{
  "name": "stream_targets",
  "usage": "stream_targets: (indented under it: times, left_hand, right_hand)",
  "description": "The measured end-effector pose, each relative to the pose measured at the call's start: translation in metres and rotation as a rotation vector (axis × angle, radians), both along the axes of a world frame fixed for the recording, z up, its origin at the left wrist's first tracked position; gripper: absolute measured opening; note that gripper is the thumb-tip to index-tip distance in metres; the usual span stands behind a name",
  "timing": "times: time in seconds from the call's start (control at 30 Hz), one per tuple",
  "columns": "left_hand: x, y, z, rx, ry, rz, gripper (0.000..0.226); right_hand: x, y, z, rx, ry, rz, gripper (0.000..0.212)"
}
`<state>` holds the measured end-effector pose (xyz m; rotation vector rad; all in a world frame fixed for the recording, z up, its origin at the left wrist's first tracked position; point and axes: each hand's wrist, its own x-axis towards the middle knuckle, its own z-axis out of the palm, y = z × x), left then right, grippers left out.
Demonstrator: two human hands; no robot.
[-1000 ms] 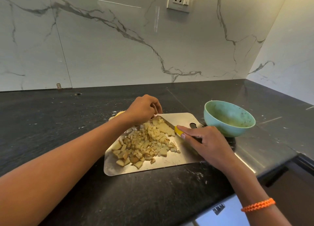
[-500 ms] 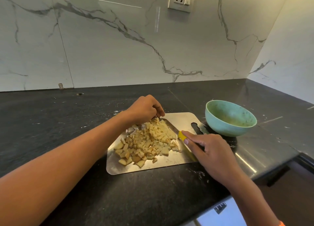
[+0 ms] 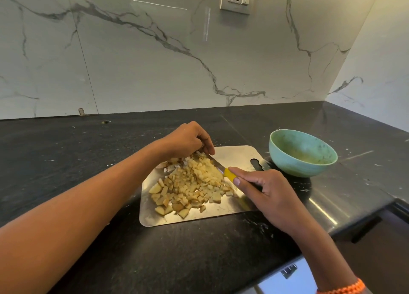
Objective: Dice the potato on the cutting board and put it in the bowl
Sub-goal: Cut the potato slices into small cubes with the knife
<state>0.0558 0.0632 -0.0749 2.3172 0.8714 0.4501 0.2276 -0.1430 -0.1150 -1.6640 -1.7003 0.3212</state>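
Your right hand (image 3: 263,194) is wrapped round the yellow-handled knife (image 3: 229,174), forefinger stretched along the top of the handle, thumb tucked against its side, so the grip is closed and firm on the tool. Just ahead of that grip the blade runs away and to the left, its flat lying against the right flank of the diced potato (image 3: 192,185); your left hand (image 3: 188,140) sits at the far end of the blade, fingers curled down over the tip and the back of the heap, though what exactly those fingertips pinch you cannot tell from here. All the potato is on the steel cutting board (image 3: 234,155), beside and to the left of your knife hand, and nothing shows in the bowl (image 3: 302,153), which stands off the board's far right corner, beyond your knuckles. Against the picture a second ago, the blade has swung in closer to the pile and the loose pieces on its right edge have been drawn tighter together, while your left hand has stayed at the far side. That reads as the cutting being about finished and the heap being gathered, so the transfer is what remains. Otherwise the difference is mostly the camera: board and bowl hold their places on the black counter (image 3: 88,161), and the orange wristband (image 3: 345,288) has come back into view at the bottom edge.
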Motion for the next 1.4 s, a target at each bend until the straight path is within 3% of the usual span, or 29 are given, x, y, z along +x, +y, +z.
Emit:
stream_targets:
  times: [0.13,0.23,0.33,0.47,0.6,0.87,1.03,1.2,1.4]
  left_hand:
    - [-0.004,0.003,0.004,-0.072,-0.020,-0.076,0.045]
    - [-0.009,0.003,0.011,-0.120,-0.017,-0.210,0.026]
    - [-0.010,0.004,0.013,-0.076,0.028,-0.318,0.013]
    - [-0.015,0.012,0.015,0.013,0.040,-0.272,0.010]
    - [-0.029,0.023,0.021,0.122,0.035,-0.141,0.012]
    - [-0.045,0.023,0.032,0.072,0.024,-0.113,0.012]
    - [-0.052,0.024,0.042,0.055,0.182,-0.187,0.041]
    - [-0.071,0.035,0.050,-0.002,0.362,-0.262,0.022]
    - [-0.081,0.039,0.046,-0.079,0.477,-0.193,0.040]
  right_hand:
    - [-0.001,-0.002,0.002,0.015,0.052,0.040,0.033]
    - [0.000,-0.002,0.002,0.018,0.088,0.056,0.034]
    - [0.000,-0.002,0.004,0.032,0.161,0.073,0.033]
    - [0.001,-0.005,0.007,0.082,0.203,0.031,0.030]
    - [0.003,-0.003,0.004,0.125,0.236,-0.018,0.029]
    - [0.000,-0.002,0.004,0.159,0.086,-0.122,0.027]
    - [-0.001,0.001,0.002,0.111,-0.023,-0.140,0.036]
    - [0.001,0.003,0.001,0.102,-0.012,-0.139,0.037]
    - [0.003,0.003,0.001,0.106,0.011,-0.122,0.033]
